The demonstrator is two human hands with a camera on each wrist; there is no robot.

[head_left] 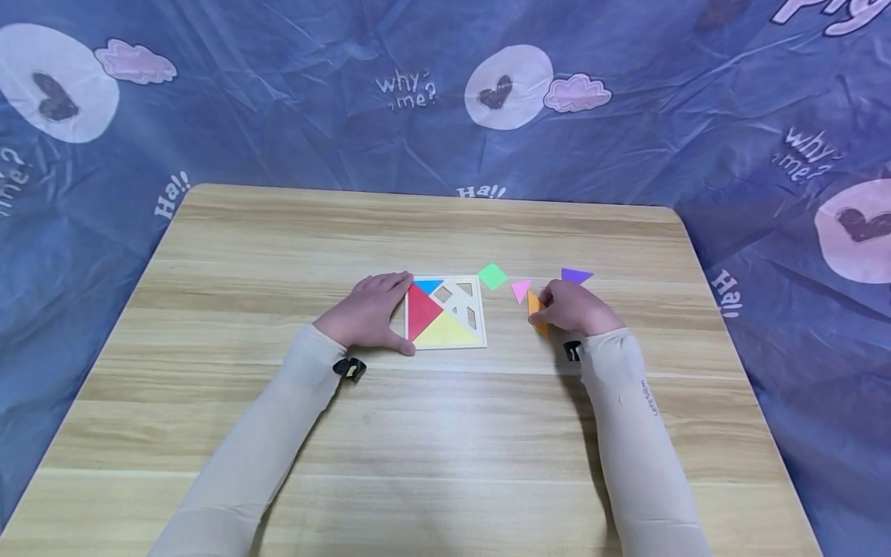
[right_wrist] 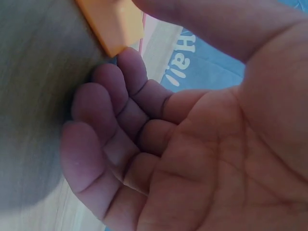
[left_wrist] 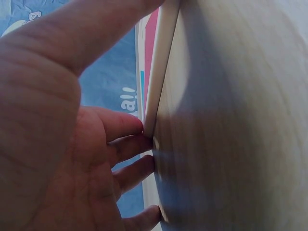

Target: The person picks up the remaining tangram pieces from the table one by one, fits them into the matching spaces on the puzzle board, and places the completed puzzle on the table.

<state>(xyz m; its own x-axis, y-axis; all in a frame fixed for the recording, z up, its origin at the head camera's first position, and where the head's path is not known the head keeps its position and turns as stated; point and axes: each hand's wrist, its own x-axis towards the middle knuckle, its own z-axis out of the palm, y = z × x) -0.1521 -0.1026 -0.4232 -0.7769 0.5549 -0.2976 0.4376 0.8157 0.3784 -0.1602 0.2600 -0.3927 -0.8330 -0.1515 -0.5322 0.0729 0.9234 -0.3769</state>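
Orange piece (head_left: pixel 534 303) pinched by your right hand (head_left: pixel 579 308), right of the board (head_left: pixel 460 303) and toward the table's (head_left: pixel 431 449) far edge.
It should be light, stiff and slightly slippery, hardly fragile; hold it by opposite edges, off its flat top. It looks thin, smooth and bright with straight edges; your fingers hide its full outline, and you cannot tell whether it is lifted. Your left hand (head_left: pixel 374 313) spreads wide along the board's left edge, thumb by the near corner, index finger by the far one.
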